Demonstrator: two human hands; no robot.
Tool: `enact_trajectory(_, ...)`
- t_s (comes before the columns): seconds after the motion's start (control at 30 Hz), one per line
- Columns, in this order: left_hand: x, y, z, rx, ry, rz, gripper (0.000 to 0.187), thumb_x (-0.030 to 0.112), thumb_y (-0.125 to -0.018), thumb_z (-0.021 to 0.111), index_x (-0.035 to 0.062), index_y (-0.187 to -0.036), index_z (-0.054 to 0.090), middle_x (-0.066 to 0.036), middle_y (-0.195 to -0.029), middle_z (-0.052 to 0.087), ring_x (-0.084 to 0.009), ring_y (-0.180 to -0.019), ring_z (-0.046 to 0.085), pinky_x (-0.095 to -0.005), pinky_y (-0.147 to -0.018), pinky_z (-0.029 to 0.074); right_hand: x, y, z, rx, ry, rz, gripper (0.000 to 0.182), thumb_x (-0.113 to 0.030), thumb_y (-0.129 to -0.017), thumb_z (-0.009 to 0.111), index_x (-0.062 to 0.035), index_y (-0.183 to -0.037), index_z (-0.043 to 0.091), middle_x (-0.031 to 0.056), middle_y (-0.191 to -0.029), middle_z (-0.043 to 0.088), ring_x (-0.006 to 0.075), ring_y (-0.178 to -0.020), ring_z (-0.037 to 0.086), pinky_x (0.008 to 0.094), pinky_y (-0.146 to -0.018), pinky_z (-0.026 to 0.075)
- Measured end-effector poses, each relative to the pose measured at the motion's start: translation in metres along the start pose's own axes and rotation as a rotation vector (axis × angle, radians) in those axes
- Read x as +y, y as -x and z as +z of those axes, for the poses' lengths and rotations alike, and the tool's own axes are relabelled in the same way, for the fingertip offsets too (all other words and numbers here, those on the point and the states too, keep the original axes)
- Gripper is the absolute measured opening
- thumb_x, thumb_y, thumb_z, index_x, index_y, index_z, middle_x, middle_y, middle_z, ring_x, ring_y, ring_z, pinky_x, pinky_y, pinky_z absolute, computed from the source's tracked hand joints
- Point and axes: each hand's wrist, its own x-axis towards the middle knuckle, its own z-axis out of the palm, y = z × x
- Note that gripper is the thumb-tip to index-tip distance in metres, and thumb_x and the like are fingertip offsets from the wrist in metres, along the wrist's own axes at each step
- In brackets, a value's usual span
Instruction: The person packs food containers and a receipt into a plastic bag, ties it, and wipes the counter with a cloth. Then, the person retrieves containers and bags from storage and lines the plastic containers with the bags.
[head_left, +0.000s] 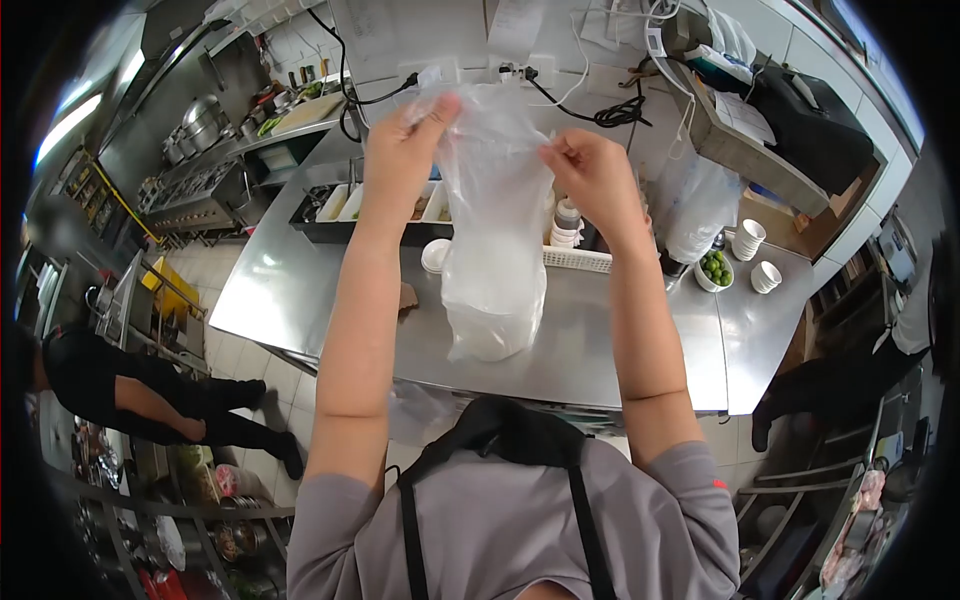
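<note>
A translucent white plastic bag [492,220] hangs upright over the steel counter, with a round white shape showing through its bottom. My left hand [415,135] grips the bag's top left edge between thumb and fingers. At the top right edge, my right hand [592,170] pinches the plastic with its fingers curled. Behind the bag sit a black condiment tray [325,232] with white compartments and a white basket [578,260] holding bottles. A small white bowl [435,256] stands just left of the bag.
On the counter's right are a bowl of green limes [715,270] and stacked white cups [748,240]. Black cables [620,112] run along the back wall. One person [130,390] is at the left, another person [850,370] at the right. A stove [195,195] stands far left.
</note>
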Motion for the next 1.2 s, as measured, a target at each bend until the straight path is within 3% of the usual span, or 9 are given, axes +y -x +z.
enact_trajectory(0.03, 0.001, -0.003, -0.005, 0.02, -0.074, 0.028, 0.035, 0.036, -0.083, 0.063, 0.0012, -0.087, 0.066, 0.001, -0.071, 0.06, -0.0069, -0.063, 0.049, -0.021, -0.059, 0.039, -0.008, 0.001, -0.001, 0.079, -0.009, 0.034, 0.01, -0.009, -0.073, 0.064, -0.0004, -0.077, 0.061, 0.0086, -0.063, 0.06, 0.0264, -0.063, 0.056, 0.0315, -0.057, 0.043)
enact_trajectory(0.1, 0.017, -0.002, 0.002, 0.02, -0.168, 0.149, 0.034, 0.034, -0.082, 0.065, 0.0005, -0.084, 0.065, 0.002, -0.068, 0.058, -0.0071, -0.061, 0.047, -0.0213, -0.058, 0.038, -0.041, -0.003, -0.002, 0.319, -0.111, -0.212, 0.009, -0.009, -0.072, 0.066, -0.0015, -0.076, 0.062, 0.0079, -0.063, 0.059, 0.0248, -0.069, 0.056, 0.0319, -0.062, 0.043)
enact_trajectory(0.23, 0.04, -0.001, 0.01, 0.074, -0.383, 0.304, 0.031, 0.032, -0.083, 0.064, 0.0019, -0.078, 0.065, 0.005, -0.061, 0.049, -0.0051, -0.057, 0.04, -0.0192, -0.054, 0.032, -0.072, -0.017, 0.008, 0.324, 0.039, -0.604, 0.008, -0.007, -0.07, 0.067, -0.004, -0.077, 0.064, 0.0064, -0.063, 0.057, 0.0222, -0.077, 0.054, 0.0329, -0.071, 0.041)
enact_trajectory(0.4, 0.053, -0.001, -0.016, 0.011, -0.294, 0.092, 0.03, 0.03, -0.081, 0.067, 0.0041, -0.066, 0.06, 0.005, -0.057, 0.048, -0.0044, -0.051, 0.04, -0.0197, -0.048, 0.033, -0.052, -0.023, -0.038, 0.192, 0.204, -0.345, 0.003, -0.006, -0.071, 0.065, -0.0049, -0.073, 0.065, 0.0085, -0.068, 0.059, 0.0246, -0.071, 0.052, 0.0335, -0.072, 0.041)
enact_trajectory(0.57, 0.063, 0.001, -0.013, -0.132, 0.228, -0.182, 0.025, 0.026, -0.082, 0.064, 0.0071, -0.067, 0.056, 0.002, -0.061, 0.052, -0.0068, -0.051, 0.046, -0.0219, -0.046, 0.038, -0.093, -0.015, -0.027, 0.384, -0.031, -0.647, 0.011, -0.004, -0.073, 0.065, -0.0015, -0.083, 0.062, 0.0104, -0.074, 0.059, 0.0269, -0.079, 0.057, 0.0339, -0.07, 0.045)
enact_trajectory(0.7, 0.058, 0.002, -0.021, -0.176, 0.412, -0.247, 0.022, 0.023, -0.083, 0.062, 0.007, -0.069, 0.056, 0.0, -0.063, 0.052, -0.0078, -0.054, 0.048, -0.0217, -0.048, 0.04, -0.102, -0.001, 0.006, -0.13, -0.202, -0.303, 0.006, -0.002, -0.077, 0.06, 0.001, -0.077, 0.055, 0.0119, -0.075, 0.06, 0.0311, -0.072, 0.059, 0.035, -0.067, 0.047)
enact_trajectory(0.87, 0.051, 0.008, -0.03, -0.136, 0.407, -0.233, 0.02, 0.023, -0.084, 0.061, 0.0078, -0.073, 0.055, 0.004, -0.065, 0.049, -0.0049, -0.059, 0.045, -0.0196, -0.05, 0.036, -0.096, 0.004, -0.034, -0.27, -0.08, -0.194, 0.006, -0.002, -0.083, 0.054, 0.0024, -0.084, 0.058, 0.0108, -0.069, 0.06, 0.0218, -0.062, 0.056, 0.0293, -0.061, 0.045)
enact_trajectory(1.03, 0.075, 0.016, -0.015, -0.167, 0.31, -0.174, 0.018, 0.017, -0.081, 0.065, 0.0067, -0.077, 0.052, 0.002, -0.064, 0.05, -0.0049, -0.054, 0.046, -0.0185, -0.047, 0.037, -0.108, -0.001, -0.006, -0.104, -0.357, -0.504, 0.009, -0.005, -0.085, 0.052, 0.0036, -0.087, 0.052, 0.0115, -0.068, 0.057, 0.0214, -0.059, 0.054, 0.0321, -0.059, 0.044)
enact_trajectory(1.2, 0.077, 0.016, -0.024, -0.195, 0.359, -0.174, 0.021, 0.015, -0.08, 0.067, 0.0086, -0.082, 0.047, 0.002, -0.064, 0.048, -0.0042, -0.05, 0.043, -0.0168, -0.044, 0.035, -0.089, 0.0, 0.002, -0.658, 0.214, -0.147, 0.011, -0.006, -0.08, 0.046, 0.0014, -0.084, 0.054, 0.0137, -0.072, 0.059, 0.0292, -0.07, 0.056, 0.0374, -0.065, 0.044)
